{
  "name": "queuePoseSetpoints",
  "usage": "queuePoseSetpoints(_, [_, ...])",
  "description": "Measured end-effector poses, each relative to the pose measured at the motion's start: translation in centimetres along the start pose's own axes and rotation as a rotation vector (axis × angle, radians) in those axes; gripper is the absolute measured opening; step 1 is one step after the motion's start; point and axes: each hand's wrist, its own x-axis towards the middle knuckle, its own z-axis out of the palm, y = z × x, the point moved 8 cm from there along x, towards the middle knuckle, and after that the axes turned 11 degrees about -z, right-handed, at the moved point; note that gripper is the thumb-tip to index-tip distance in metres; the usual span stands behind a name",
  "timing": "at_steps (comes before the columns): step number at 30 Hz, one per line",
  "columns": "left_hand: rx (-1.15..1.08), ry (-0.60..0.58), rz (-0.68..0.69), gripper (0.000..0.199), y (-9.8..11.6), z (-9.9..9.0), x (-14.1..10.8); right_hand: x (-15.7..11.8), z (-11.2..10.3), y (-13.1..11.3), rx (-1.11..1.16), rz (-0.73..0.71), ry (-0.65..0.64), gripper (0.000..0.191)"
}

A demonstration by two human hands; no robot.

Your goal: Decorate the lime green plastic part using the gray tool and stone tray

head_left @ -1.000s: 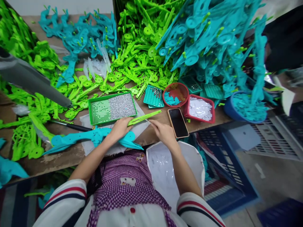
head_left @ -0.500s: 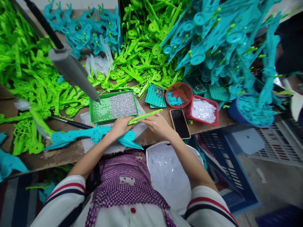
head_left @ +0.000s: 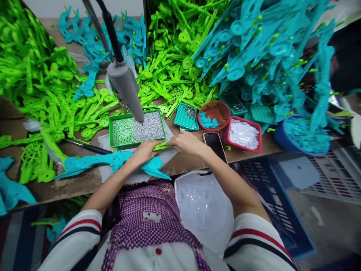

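Observation:
Between my two hands, over the pale cloth, is a bright green plastic piece (head_left: 161, 146). My left hand (head_left: 146, 152) is closed on its left end. The fingers of my right hand (head_left: 184, 143) close on its right end, covering much of it. A long blue plastic part (head_left: 93, 161) lies on the table edge under my left forearm. Just beyond my hands sits a green tray (head_left: 111, 131) of small silver screws, with the tip of a hanging grey screwdriver (head_left: 125, 90) over it.
Heaps of green parts (head_left: 180, 45) and blue parts (head_left: 237, 45) fill the back. On the right are a red basket (head_left: 214, 111), a red box (head_left: 261, 139) of white pieces, a phone (head_left: 214, 145) and a blue tub (head_left: 278, 131). A black-handled tool (head_left: 93, 148) lies left.
The hanging screwdriver has swung to the right over the screws. My right hand has shifted slightly, now covering the right end of the green piece, which stuck out before.

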Motion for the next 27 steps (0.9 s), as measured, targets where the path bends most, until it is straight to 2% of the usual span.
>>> queuePoseSetpoints(6, [-0.017, 0.019, 0.021, 0.046, 0.2, -0.4, -0.2, -1.4, 1.3, 0.4, 0.107, 0.072, 0.121, 0.037])
queuePoseSetpoints(12, [-0.04, 0.023, -0.008, 0.036, -0.1, -0.2, -0.1, -2.9, 1.0, 0.0, 0.159, 0.055, 0.204, 0.038])
queuePoseSetpoints(19, [-0.032, 0.027, 0.009, 0.036, 0.1, -0.1, -0.1, -2.6, 1.7, -0.8, 0.126, 0.036, 0.22, 0.041])
queuePoseSetpoints(27, [-0.012, 0.023, 0.041, 0.037, 0.5, -0.1, -0.1, -1.1, 1.0, -1.3, -0.015, 0.052, 0.164, 0.04])
